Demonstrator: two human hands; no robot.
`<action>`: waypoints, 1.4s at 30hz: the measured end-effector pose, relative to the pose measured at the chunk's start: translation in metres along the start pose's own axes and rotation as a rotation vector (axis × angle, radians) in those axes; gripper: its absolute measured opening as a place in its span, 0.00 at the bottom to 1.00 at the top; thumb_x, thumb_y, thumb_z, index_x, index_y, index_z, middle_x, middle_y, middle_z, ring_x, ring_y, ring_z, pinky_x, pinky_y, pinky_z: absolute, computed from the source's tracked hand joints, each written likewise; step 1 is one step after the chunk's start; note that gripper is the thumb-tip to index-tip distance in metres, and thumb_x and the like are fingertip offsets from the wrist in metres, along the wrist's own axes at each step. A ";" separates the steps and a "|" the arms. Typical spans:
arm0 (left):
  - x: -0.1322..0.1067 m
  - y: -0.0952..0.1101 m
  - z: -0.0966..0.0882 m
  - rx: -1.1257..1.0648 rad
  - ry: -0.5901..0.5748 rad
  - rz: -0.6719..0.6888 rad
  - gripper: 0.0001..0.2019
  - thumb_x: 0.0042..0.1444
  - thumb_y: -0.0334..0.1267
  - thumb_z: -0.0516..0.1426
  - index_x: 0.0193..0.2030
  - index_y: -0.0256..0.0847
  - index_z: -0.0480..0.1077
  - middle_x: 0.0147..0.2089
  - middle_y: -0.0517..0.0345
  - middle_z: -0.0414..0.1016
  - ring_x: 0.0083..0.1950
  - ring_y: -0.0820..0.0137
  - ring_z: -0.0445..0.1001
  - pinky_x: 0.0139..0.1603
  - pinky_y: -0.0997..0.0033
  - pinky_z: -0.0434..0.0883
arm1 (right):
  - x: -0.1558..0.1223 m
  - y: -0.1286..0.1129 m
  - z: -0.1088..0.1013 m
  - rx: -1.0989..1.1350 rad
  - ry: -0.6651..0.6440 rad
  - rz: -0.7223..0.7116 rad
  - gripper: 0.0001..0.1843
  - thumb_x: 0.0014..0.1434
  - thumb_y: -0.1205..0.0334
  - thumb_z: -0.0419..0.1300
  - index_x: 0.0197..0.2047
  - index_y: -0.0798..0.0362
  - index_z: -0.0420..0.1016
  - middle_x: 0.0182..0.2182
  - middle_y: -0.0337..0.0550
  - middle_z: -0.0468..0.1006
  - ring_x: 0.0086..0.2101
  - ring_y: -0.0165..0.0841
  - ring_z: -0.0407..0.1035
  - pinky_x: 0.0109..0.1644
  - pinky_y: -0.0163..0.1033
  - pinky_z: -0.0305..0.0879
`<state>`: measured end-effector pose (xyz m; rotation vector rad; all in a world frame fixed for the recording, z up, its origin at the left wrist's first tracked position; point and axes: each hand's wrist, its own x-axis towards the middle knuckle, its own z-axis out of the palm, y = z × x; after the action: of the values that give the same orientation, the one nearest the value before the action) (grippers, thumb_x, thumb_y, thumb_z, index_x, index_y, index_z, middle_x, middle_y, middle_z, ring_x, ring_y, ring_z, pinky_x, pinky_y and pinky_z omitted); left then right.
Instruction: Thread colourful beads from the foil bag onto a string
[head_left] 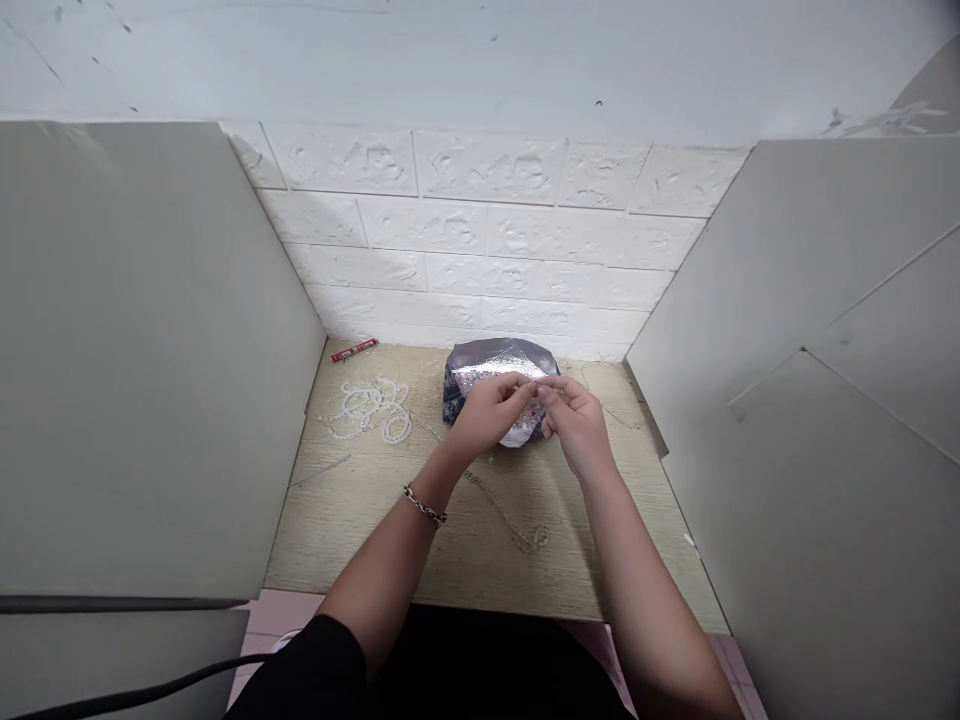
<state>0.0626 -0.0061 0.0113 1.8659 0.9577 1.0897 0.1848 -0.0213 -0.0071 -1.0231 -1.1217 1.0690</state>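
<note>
My left hand (496, 408) and my right hand (574, 415) meet at the fingertips above an open pouch (506, 355) with a silvery lining. Both pinch closed at the same spot, and whatever sits between the fingers is too small to make out. Inside the pouch lie many small pinkish and clear beads (474, 382). Below the hands, a thin beaded strand (499, 508) trails over the tabletop and ends in a small coil. To the left rests a tangle of white bead strings (375, 408).
A red tube-like packet (355, 350) lies at the back left of the wooden table (360, 545). Near the left edge is a thin needle-like piece (321, 471). Thin thread (611, 405) lies right of the pouch. Grey panels (150, 370) flank the table, with a white brick-patterned wall (487, 230) behind.
</note>
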 end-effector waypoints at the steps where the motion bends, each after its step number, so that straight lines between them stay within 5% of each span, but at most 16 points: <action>1: 0.000 0.000 0.000 0.013 0.004 0.002 0.15 0.51 0.46 0.47 0.25 0.35 0.64 0.22 0.62 0.61 0.25 0.78 0.58 0.26 0.77 0.57 | 0.000 -0.001 0.000 -0.039 0.006 -0.008 0.14 0.45 0.54 0.57 0.32 0.54 0.67 0.15 0.31 0.63 0.12 0.19 0.52 0.14 0.29 0.48; 14: 0.001 0.000 -0.002 0.082 0.001 0.023 0.18 0.51 0.46 0.46 0.29 0.35 0.69 0.22 0.60 0.65 0.27 0.75 0.62 0.28 0.76 0.59 | -0.004 -0.002 -0.002 -0.241 0.026 -0.176 0.10 0.47 0.57 0.55 0.32 0.52 0.70 0.17 0.34 0.64 0.17 0.24 0.52 0.20 0.31 0.50; 19: 0.001 -0.001 -0.003 0.150 0.004 0.017 0.18 0.51 0.46 0.46 0.23 0.35 0.67 0.19 0.62 0.59 0.25 0.77 0.58 0.26 0.77 0.56 | -0.004 0.001 -0.006 -0.513 0.065 -0.296 0.10 0.49 0.56 0.53 0.31 0.51 0.71 0.13 0.32 0.58 0.17 0.25 0.51 0.22 0.32 0.49; 25: 0.003 -0.005 -0.002 0.294 0.003 -0.009 0.17 0.51 0.43 0.46 0.17 0.36 0.61 0.17 0.64 0.56 0.23 0.78 0.56 0.25 0.77 0.53 | -0.003 0.004 -0.011 -0.867 0.014 -0.434 0.11 0.53 0.59 0.48 0.34 0.48 0.71 0.24 0.39 0.72 0.24 0.30 0.63 0.29 0.35 0.55; 30: 0.004 -0.009 -0.001 0.312 -0.001 -0.038 0.16 0.50 0.42 0.46 0.17 0.36 0.60 0.17 0.64 0.56 0.23 0.77 0.56 0.25 0.76 0.52 | -0.003 0.007 -0.011 -1.028 -0.007 -0.478 0.12 0.55 0.61 0.45 0.35 0.49 0.69 0.27 0.42 0.73 0.27 0.33 0.65 0.29 0.36 0.54; 37: 0.006 -0.013 0.002 0.112 0.013 -0.111 0.17 0.49 0.46 0.47 0.17 0.36 0.57 0.18 0.64 0.54 0.23 0.77 0.55 0.21 0.77 0.53 | -0.004 0.007 -0.005 -0.936 -0.005 -0.439 0.10 0.54 0.60 0.45 0.34 0.50 0.66 0.22 0.40 0.70 0.21 0.30 0.61 0.25 0.34 0.50; 42: 0.006 -0.008 0.002 -0.216 -0.147 -0.214 0.17 0.50 0.50 0.46 0.23 0.37 0.59 0.17 0.66 0.54 0.16 0.81 0.55 0.16 0.79 0.53 | -0.005 0.002 0.000 -0.762 -0.025 -0.353 0.07 0.52 0.59 0.46 0.30 0.50 0.63 0.15 0.33 0.61 0.17 0.26 0.54 0.22 0.31 0.49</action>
<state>0.0644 0.0018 0.0057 1.6037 0.8941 0.8774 0.1842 -0.0263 -0.0101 -1.3211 -1.7130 0.3566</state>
